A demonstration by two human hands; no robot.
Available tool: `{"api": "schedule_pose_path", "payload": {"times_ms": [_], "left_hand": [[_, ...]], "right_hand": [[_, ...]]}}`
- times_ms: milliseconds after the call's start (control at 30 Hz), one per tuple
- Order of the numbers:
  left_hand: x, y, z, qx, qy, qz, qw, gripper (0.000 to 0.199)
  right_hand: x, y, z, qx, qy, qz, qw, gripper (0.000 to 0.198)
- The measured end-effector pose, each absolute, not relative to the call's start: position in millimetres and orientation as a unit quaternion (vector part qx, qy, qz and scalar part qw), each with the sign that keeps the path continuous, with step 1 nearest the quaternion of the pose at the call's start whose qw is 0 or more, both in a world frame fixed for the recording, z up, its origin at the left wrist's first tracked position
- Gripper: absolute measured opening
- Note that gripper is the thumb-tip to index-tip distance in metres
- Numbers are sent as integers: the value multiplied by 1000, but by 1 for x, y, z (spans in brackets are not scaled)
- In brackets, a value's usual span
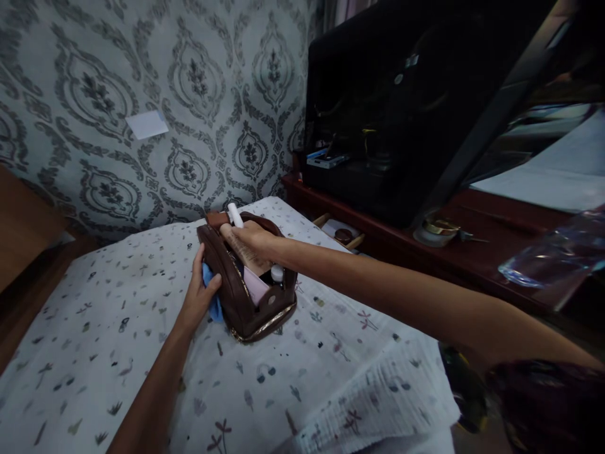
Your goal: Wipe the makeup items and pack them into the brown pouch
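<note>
A brown leather bag (227, 293) with a gold zipper stands unzipped on the patterned white sheet. My left hand (201, 290) grips its left side, thumb and fingers against the leather, with a blue cloth (215, 302) showing beneath the palm. Over the opening, my right hand (255, 239) is closed around a white tube (235, 215), whose upper end sticks out past the knuckles; its fingertips are partly hidden. Inside the bag are a tan printed packet (250, 255), a pale pink item (255, 285) and a white-capped container (276, 273).
A dark television (368, 126) stands on a reddish wooden cabinet (472, 252) at right. Below it, a drawer (338, 230) is partly open with a round dark item inside. A tape roll (435, 232) and clear plastic (539, 258) lie on the cabinet. Patterned wall (198, 75) behind.
</note>
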State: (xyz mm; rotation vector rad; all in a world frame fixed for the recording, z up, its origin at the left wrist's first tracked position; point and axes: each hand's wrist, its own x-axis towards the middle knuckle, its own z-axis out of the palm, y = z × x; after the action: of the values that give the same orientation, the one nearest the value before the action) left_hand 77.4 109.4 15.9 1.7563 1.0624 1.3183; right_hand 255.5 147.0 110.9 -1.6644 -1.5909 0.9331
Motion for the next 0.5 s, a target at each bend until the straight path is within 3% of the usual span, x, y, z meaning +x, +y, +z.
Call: {"api": "schedule_pose_path", "payload": {"times_ms": [233,400,500], "left_hand": [[77,110,13,675,409,509,344,92],[75,113,12,680,400,513,338,94],[74,114,11,683,394,514,337,93]], "right_hand": [[264,135,117,-673,-601,338,269,28],[264,129,120,-665,-641,293,246,45],[265,125,124,-643,-711,225,175,34]]}}
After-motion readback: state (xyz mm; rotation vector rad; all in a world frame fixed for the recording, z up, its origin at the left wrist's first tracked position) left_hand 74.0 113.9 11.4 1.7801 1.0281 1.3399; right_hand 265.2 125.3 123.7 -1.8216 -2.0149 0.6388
